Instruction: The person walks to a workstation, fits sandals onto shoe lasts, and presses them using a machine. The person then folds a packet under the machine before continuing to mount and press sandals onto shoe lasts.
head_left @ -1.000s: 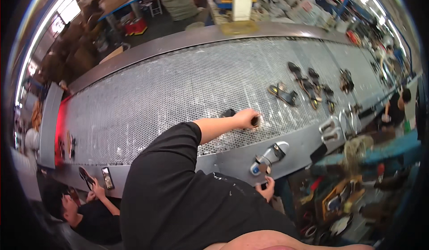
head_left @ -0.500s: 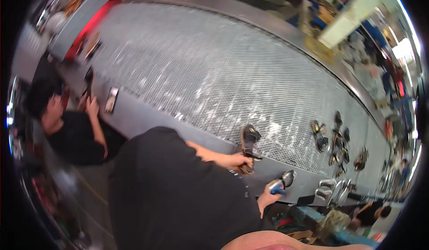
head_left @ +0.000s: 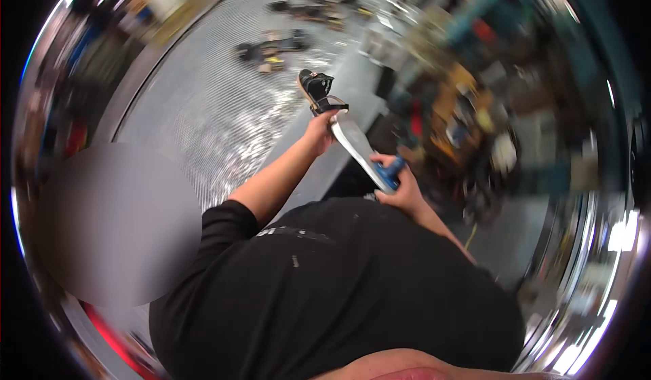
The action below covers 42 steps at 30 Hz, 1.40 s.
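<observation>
The left hand (head_left: pixel 320 127) pinches a black strappy sandal with a tan sole (head_left: pixel 316 89) from below. Just beside it, the right hand (head_left: pixel 400 188) is clenched around a blue-handled tool with a flat pale blade (head_left: pixel 366 156).

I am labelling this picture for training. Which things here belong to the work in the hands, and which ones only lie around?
In hand:
- black sandal, held by the left hand
- pale flat sole, touching the left hand
- blue tool, gripped by the right hand

Lying about:
- other shoes farther along the mesh belt
</observation>
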Available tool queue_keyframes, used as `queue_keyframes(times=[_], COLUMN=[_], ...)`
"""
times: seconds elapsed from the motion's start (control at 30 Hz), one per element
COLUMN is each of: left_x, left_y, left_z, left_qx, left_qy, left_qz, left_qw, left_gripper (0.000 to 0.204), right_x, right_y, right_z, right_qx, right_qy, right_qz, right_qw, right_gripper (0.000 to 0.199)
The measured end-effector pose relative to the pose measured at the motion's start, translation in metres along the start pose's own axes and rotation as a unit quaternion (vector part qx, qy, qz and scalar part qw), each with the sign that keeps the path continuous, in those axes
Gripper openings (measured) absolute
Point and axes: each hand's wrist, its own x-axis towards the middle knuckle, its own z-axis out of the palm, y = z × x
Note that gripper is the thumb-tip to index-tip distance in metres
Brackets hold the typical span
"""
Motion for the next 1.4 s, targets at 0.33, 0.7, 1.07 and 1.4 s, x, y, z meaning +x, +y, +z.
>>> queue_keyframes(times=[0.33, 0.7, 1.07, 1.4], left_x=[0.093, 0.175, -0.028, -0.055], left_y=[-0.148, -0.163, -0.12, -0.119], left_z=[0.18, 0.231, -0.015, -0.09], left_qx=[0.568, 0.665, 0.658, 0.697], left_qy=[-0.401, -0.169, 0.157, 0.322], left_qz=[0.237, 0.334, 0.327, 0.208], left_qw=[0.679, 0.646, 0.66, 0.607], left_gripper=[0.046, 0.087, 0.066, 0.081], right_x=[-0.151, -0.109, 0.034, 0.028], right_y=[0.055, 0.091, 0.207, 0.162], right_z=[-0.042, -0.096, -0.199, -0.181], right_qx=[-0.144, -0.231, -0.326, -0.357], right_qy=[0.505, 0.522, 0.371, 0.456], right_qz=[0.157, 0.035, 0.165, 0.161], right_qw=[0.836, 0.82, 0.854, 0.799], right_gripper=[0.069, 0.057, 0.059, 0.068])
